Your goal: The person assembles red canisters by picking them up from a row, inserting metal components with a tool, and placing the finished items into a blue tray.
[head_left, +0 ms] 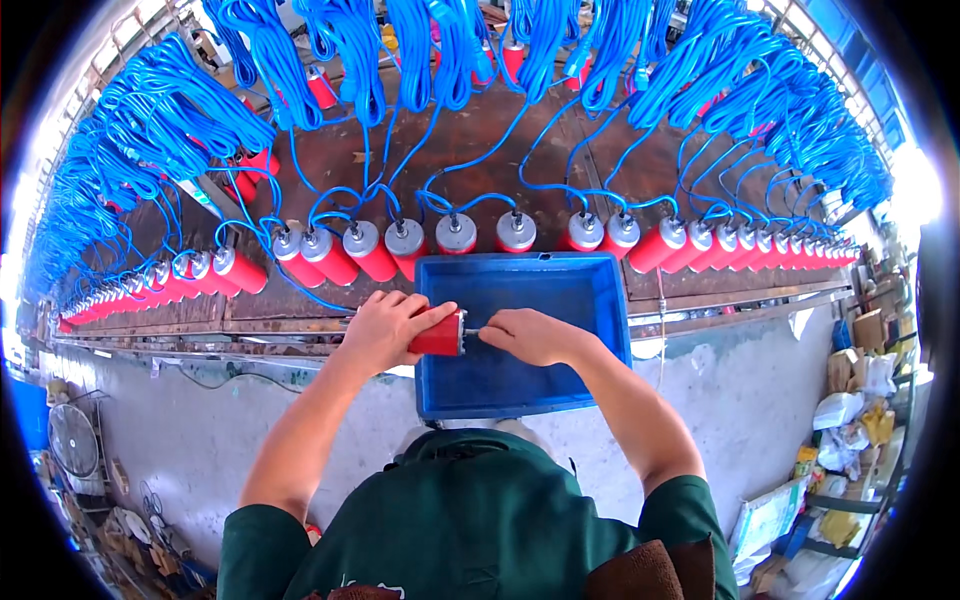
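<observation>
My left hand (pixel 382 330) is wrapped round a red cylinder (pixel 438 338), which lies on its side above the blue plastic tray (pixel 520 408). A dark, studded end of the cylinder faces right. Against that end, my right hand (pixel 530 336) is closed on a thin metal shaft (pixel 473 331); whether the shaft is a tool or part of the cylinder cannot be made out. A blue cable (pixel 318 297) runs from the workbench toward the cylinder's left end, where my left hand hides the join.
Along the near edge of the brown workbench (pixel 470 165) stand several red cylinders (pixel 370 252) with grey caps and blue cables. Bundles of coiled blue cable (pixel 415 50) hang behind them. Cluttered shelves (pixel 860 440) are at right, and a fan (pixel 73 440) stands at left.
</observation>
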The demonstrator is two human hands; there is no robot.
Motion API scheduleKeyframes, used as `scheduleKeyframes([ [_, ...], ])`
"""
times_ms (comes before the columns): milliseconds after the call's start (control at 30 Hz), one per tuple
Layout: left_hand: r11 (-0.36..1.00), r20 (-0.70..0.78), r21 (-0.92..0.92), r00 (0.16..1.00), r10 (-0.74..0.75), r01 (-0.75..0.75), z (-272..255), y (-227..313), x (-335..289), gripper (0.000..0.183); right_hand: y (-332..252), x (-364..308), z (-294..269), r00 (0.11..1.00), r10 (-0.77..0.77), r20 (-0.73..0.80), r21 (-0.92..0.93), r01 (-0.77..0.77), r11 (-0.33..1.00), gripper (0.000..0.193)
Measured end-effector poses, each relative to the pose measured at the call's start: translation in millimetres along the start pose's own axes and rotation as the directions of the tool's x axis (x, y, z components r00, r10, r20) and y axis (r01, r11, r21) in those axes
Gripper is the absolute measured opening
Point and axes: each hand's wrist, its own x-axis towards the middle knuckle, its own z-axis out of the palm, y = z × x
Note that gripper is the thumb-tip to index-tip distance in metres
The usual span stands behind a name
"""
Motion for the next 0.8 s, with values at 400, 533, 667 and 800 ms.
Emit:
scheduleKeyframes([
  [400,0.998,0.033,0.055,0.999,-0.012,0.010,-0.5,3.0,-0.7,0.108,-9.2,9.0,2.0,0.985,-0.143,-0.094,-0.128,0.131,0.983,0.020],
  [533,0.999,0.039,0.049,0.999,-0.013,0.011,0.6,3.4,0.5,0.106,-6.2,17.0,0.1,0.994,-0.100,0.034,-0.165,0.104,0.981,0.022],
  [667,0.998,0.038,0.061,0.999,-0.006,0.004,1.2,3.4,0.6,0.105,-15.6,14.4,-5.3,0.994,-0.110,-0.006,-0.267,0.104,0.958,0.026],
  [800,0.999,0.054,0.044,0.998,-0.018,0.016,0.1,3.0,0.2,0.105,-30.3,9.7,-6.5,1.000,0.021,-0.004,-0.261,-0.021,0.965,0.029],
])
